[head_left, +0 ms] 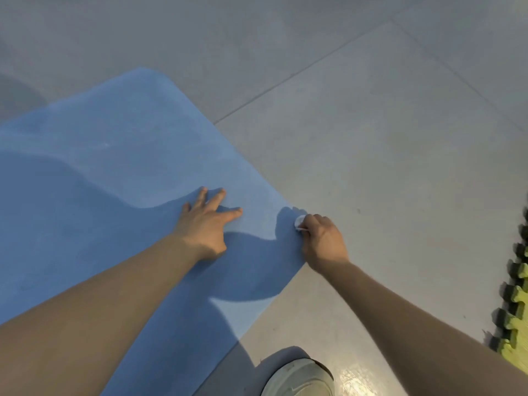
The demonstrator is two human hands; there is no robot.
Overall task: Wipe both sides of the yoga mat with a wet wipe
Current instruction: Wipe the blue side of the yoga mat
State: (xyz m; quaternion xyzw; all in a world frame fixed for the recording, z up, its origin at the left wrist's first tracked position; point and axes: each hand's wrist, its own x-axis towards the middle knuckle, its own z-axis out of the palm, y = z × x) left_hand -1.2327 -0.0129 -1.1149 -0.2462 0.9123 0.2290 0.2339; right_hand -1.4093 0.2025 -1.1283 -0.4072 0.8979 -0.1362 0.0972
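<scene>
Head view: a flat blue foam yoga mat [120,172] lies on grey floor tiles [371,138], left hand [205,224] spread flat upon it. The right hand [321,238] pinches a small white wet wipe [299,223] at the mat's right edge; the upper side looks mid-wipe, the underside apparently still to do.

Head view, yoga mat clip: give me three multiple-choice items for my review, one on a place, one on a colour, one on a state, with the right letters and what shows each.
1. Where is the wet wipe?
A. at the mat's right edge, in the right hand
B. under the left hand
C. beside the shoe

2. What colour is the yoga mat?
A. green
B. blue
C. grey

3. How is the left hand?
A. curled in a fist
B. lifted off the mat
C. flat on the mat, fingers spread

Answers:
1 A: the right hand pinches the white wipe where the mat meets the floor.
2 B: the mat is blue; only the foam tiles at far right are green.
3 C: its palm and straight fingers rest on the mat.
</scene>
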